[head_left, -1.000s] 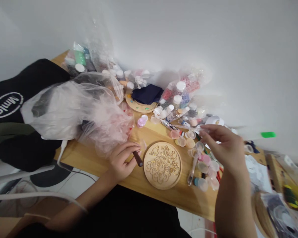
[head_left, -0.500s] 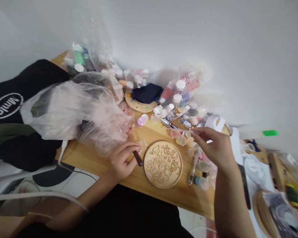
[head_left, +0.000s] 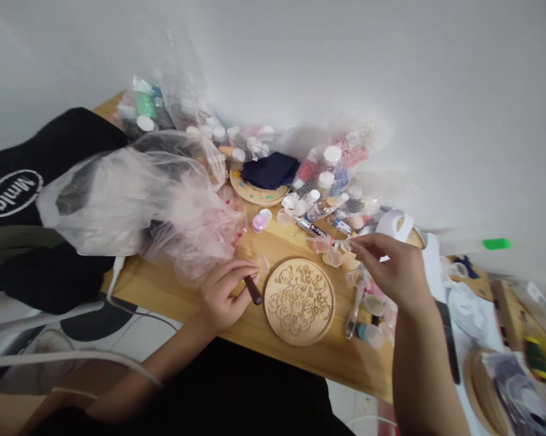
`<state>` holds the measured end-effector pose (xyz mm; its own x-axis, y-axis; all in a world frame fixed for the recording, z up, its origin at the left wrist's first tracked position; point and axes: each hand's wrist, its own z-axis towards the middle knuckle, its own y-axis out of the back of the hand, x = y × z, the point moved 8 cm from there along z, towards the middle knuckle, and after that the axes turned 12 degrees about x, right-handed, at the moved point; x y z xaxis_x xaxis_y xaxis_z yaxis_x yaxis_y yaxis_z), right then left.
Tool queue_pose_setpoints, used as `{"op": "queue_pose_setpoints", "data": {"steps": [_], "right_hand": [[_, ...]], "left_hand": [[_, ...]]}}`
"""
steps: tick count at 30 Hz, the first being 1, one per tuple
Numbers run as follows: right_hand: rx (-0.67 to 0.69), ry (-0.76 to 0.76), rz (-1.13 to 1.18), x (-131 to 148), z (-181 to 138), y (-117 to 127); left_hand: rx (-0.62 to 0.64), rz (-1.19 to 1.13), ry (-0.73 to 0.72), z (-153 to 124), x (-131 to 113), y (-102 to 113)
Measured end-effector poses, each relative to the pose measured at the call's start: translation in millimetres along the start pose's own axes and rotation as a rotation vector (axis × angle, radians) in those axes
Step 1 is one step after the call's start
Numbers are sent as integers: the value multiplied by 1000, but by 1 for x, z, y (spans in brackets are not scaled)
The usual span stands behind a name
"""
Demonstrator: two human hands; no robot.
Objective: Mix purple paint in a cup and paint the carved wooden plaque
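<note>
A round wooden disc (head_left: pixel 299 301) with a gold floral outline lies on the wooden table (head_left: pixel 273 339) in front of me. My left hand (head_left: pixel 222 293) rests just left of the disc, fingers closed round a dark brown stick (head_left: pixel 253 290). My right hand (head_left: pixel 391 269) hovers to the right of the disc, above several small clear cups (head_left: pixel 334 257). Its fingers pinch a thin clear tool (head_left: pixel 331 240) whose tip points left over a pinkish cup (head_left: pixel 320 244).
A big crumpled plastic bag (head_left: pixel 131 194) covers the table's left part, beside a black bag (head_left: pixel 31 175). Bead bottles in bags (head_left: pixel 331 163), a glue tube (head_left: pixel 311 229) and a second disc under dark cloth (head_left: pixel 266 175) stand along the white wall. More clutter lies at the right edge.
My right hand has come left and lower from the cluster of cups toward the pinkish cup near the disc. My left hand and the stick have stayed put.
</note>
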<state>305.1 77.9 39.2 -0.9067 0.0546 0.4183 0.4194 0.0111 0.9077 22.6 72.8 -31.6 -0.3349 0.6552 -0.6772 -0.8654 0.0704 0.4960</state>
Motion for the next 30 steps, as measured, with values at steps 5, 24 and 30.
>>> {"op": "queue_pose_setpoints", "data": {"steps": [5,24,30], "right_hand": [[-11,-10,-1,0,0,0],[-69,-106,267,-16,-7,7],[-163,-111,268,-19,-10,19]], "left_hand": [[-1,-6,-6,0,-1,0],[5,-2,-18,1,-1,0],[4,4,-23,1,-2,0]]}}
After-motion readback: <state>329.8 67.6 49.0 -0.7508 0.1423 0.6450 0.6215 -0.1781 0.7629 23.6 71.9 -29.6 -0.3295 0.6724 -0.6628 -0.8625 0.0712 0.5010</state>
